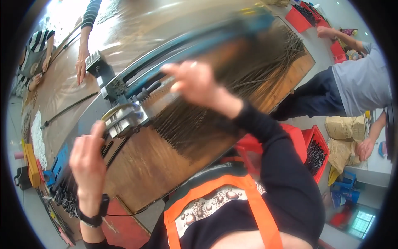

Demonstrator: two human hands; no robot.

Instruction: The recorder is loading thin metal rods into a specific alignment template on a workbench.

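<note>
A small clamp-like machine (124,118) with a metal block, springs and a curved hose stands on the wooden table. My left hand (87,164), wearing a black wristband, is raised at its near-left side. The index fingertip meets or overlaps the machine's edge; the fingers are extended and I see nothing held. My right hand (199,85) is blurred beyond the machine's right side, thumb and index finger apart. Its fingertips are close to a dark bar end; contact is unclear. A black handle (149,90) sits below them. Many thin dark rods (186,126) lie bundled beside the machine.
Long blue rails (170,52) run to the far right of the table (137,174). Red bins (317,151) stand at its right edge. Co-workers' arms (83,54) reach in at the far left, and another person (356,83) stands at the right.
</note>
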